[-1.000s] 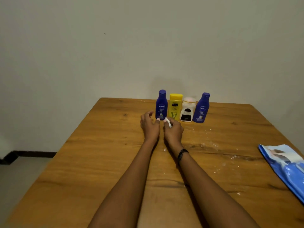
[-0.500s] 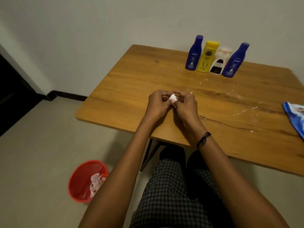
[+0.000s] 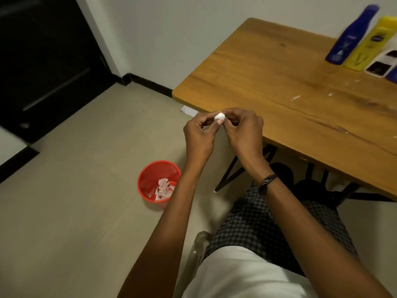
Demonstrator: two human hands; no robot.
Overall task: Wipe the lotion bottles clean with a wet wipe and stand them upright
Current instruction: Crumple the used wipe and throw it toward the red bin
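At the table's near left corner, the left hand and right hand pinch a balled white wipe between curled fingertips. The lotion bottles stand at the table's far side; a red bin sits on the floor left of the table

dim, soft indoor light w/ motion blur on bottles at top right, wide-angle bending at edges

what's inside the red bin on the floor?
Crumpled white wipes lie at the bottom of the red bin. Its near wall hides part of the bottom, and what lies under the pile cannot be seen.
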